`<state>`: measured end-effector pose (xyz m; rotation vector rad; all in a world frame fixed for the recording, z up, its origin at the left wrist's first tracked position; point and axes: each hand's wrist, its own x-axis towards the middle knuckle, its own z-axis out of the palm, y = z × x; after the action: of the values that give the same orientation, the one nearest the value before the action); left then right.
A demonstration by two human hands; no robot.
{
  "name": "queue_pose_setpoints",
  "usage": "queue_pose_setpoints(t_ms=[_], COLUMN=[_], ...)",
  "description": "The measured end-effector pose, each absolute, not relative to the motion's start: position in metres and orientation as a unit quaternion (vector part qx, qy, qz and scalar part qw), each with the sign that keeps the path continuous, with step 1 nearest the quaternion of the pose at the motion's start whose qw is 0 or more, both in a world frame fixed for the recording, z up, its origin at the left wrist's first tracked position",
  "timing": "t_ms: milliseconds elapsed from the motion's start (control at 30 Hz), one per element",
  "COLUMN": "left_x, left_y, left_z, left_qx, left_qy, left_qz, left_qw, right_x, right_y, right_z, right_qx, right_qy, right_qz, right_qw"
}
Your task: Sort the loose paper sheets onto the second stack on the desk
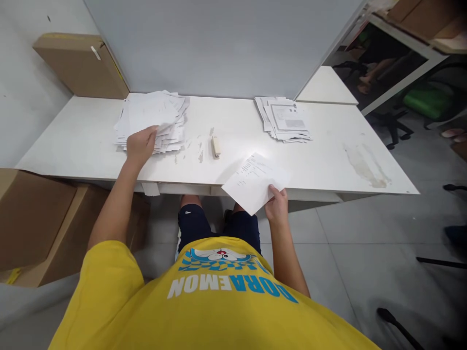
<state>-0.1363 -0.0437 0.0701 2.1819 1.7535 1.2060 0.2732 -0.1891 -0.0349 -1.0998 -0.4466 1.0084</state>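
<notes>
My left hand (141,146) pinches the near corner of a top sheet on the large, uneven paper stack (149,114) at the left of the desk. The sheet's corner is lifted a little and bent. In my right hand (277,204) is a printed sheet of paper (251,182), gripped between thumb and fingers at its right edge and tilted over the desk's front edge. Between the hands, a cream stapler (215,147) lies on the desk. A smaller pile of printed papers (286,119) rests at the back right, apart from both hands.
The white desk (226,116) backs onto a grey panel (219,43). A cardboard box (80,65) stands at its back left corner, and larger cardboard boxes (32,218) sit below left. Beyond the right end are a green chair (430,99) and a person's legs (375,73).
</notes>
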Motion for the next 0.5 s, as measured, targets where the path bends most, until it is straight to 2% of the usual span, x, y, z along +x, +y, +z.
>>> queue_pose_setpoints(t_ms=[100,167,233,367,433,500], left_x=[-0.097,-0.071,-0.05,-0.015,0.001,0.016], left_y=[-0.09,-0.114,-0.13,-0.151,-0.166,-0.183], left_z=[0.085,0.085,0.073,0.026,0.0,-0.022], left_qx=[0.566,0.506,0.425,0.234,0.179,0.192], left_qy=[0.548,0.503,0.459,0.486,0.532,0.586], left_qz=[0.612,0.691,0.75,0.724,0.676,0.638], left_qw=[0.066,0.117,0.215,0.43,0.478,0.461], right_x=[0.255,0.239,0.225,0.208,0.204,0.202], right_y=[-0.193,-0.198,-0.204,-0.216,-0.221,-0.224], right_z=[-0.044,-0.048,-0.052,-0.051,-0.047,-0.041], right_qx=[-0.507,-0.512,-0.511,-0.5,-0.484,-0.458], right_qy=[-0.199,-0.19,-0.178,-0.197,-0.203,-0.207], right_qz=[0.447,0.463,0.486,0.505,0.53,0.574], right_qw=[0.71,0.698,0.687,0.676,0.666,0.647])
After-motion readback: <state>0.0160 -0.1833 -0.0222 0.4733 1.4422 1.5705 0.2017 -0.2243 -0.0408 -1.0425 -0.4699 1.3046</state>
